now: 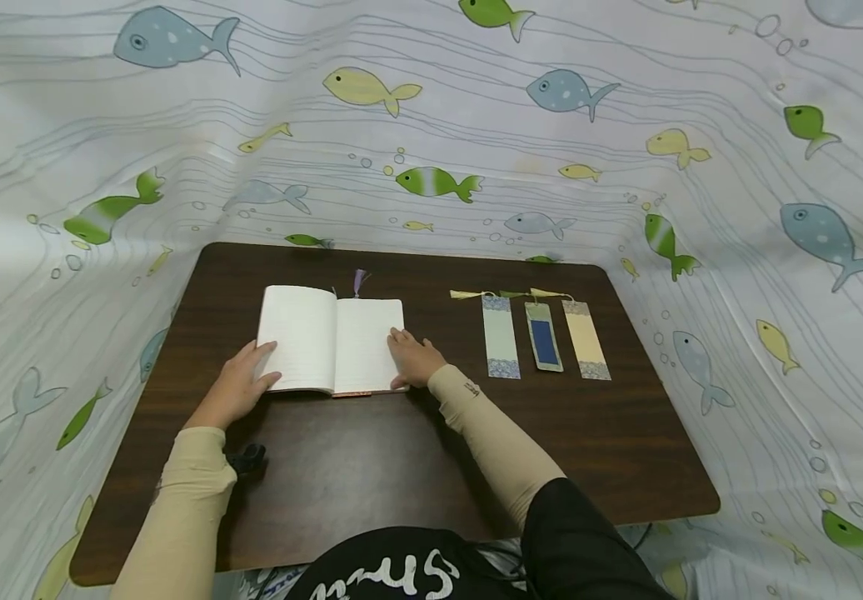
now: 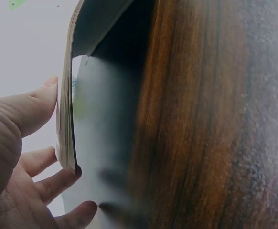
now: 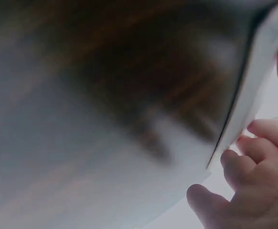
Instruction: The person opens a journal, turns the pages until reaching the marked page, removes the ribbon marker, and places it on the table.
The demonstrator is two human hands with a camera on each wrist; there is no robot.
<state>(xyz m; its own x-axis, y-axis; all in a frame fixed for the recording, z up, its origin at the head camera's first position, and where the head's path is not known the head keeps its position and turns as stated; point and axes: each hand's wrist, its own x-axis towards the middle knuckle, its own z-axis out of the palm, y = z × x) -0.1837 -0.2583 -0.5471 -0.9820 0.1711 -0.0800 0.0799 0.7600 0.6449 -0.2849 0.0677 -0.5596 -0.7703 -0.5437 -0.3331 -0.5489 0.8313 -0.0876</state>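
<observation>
An open book (image 1: 298,337) with blank-looking white pages lies on the dark wooden table. My left hand (image 1: 238,382) holds its left side, thumb on the page near the lower corner. In the left wrist view, the thumb lies against the page block (image 2: 65,114) and fingertips reach its edge. At the book's right edge, my right hand (image 1: 415,358) touches the page with its fingers spread. Several fingertips meet the page edges (image 3: 244,107) in the right wrist view. A purple tassel (image 1: 360,282) sticks out past the book's top.
Three tasselled bookmarks lie right of the book: a pale blue one (image 1: 501,337), a dark blue one with a pale border (image 1: 544,337) and a cream one (image 1: 586,340). A fish-print curtain (image 1: 476,133) surrounds the table (image 1: 589,467). A black wrist device (image 1: 247,458) sits by the left sleeve.
</observation>
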